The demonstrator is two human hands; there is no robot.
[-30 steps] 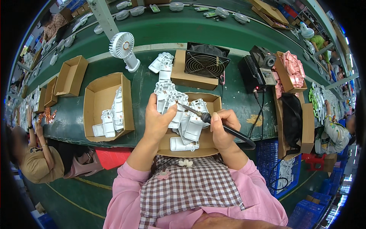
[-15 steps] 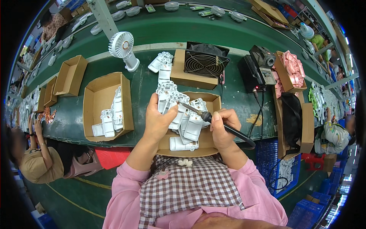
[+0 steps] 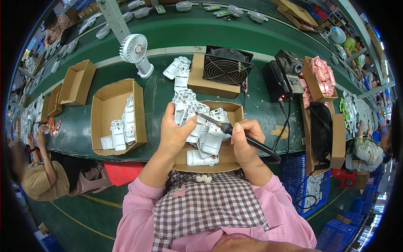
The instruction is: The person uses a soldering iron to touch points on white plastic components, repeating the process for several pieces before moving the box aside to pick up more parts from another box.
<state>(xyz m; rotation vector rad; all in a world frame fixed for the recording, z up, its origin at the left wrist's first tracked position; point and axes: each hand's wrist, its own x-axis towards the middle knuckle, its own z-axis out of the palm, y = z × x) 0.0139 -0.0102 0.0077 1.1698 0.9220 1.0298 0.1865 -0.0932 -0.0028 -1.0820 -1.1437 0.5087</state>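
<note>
My left hand (image 3: 176,131) is closed around a white plastic housing (image 3: 183,105), thumb on its near side. In my right hand (image 3: 248,137) is a soldering iron (image 3: 227,128), gripped by its black handle like a pen. Its metal tip points left and meets the housing near my left thumb; whether it touches a particular joint is too small to tell. Beneath lies a cardboard box (image 3: 231,156) with several more white housings (image 3: 211,142) piled in it. Further white housings (image 3: 181,74) lie in a row just beyond my left hand.
A black fan (image 3: 226,67) stands by a cardboard box behind the work. To the right are a black soldering station (image 3: 280,80) and a box of pink parts (image 3: 321,75). A box with white housings (image 3: 96,122) and a white handheld fan (image 3: 136,52) are left. Beyond runs a green conveyor (image 3: 176,33).
Both hands, the housing and the soldering iron stay nearly still. On the conveyor, the fans and parts have shifted slightly to the left.
</note>
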